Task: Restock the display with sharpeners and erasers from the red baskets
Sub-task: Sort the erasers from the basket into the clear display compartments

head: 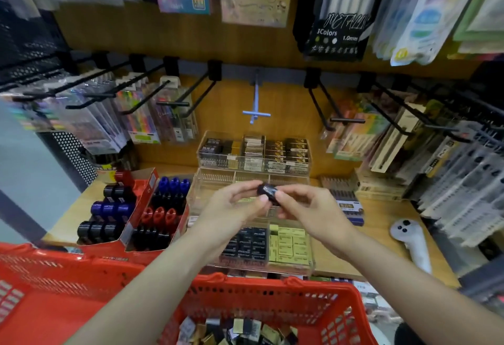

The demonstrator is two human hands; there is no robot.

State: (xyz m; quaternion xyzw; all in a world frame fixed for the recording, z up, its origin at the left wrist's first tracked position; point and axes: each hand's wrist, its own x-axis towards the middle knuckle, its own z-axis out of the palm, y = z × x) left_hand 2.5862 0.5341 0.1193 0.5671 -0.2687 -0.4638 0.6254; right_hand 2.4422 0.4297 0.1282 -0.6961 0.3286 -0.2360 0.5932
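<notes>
Fingers (263, 199) of the left hand (234, 205) and right hand (305, 205) pinch a small glossy black sharpener (268, 192) above the clear acrylic display (311, 260) holding black and yellow erasers. Beneath, a red basket (351, 306) holds loose packets.

Black hanging pen pack (336, 21), large script: "METALLIC", the last letters blurred
Same pack, white print lower left: "3Colors"
Same pack, white print lower right: "1.0mm"
Same pack, bottom line: white characters, too blurred to read
Black and yellow boxed erasers in the clear acrylic display (298, 258): printed labels, too small to read
Other hanging packs and shelf boxes: print present, none legible
</notes>
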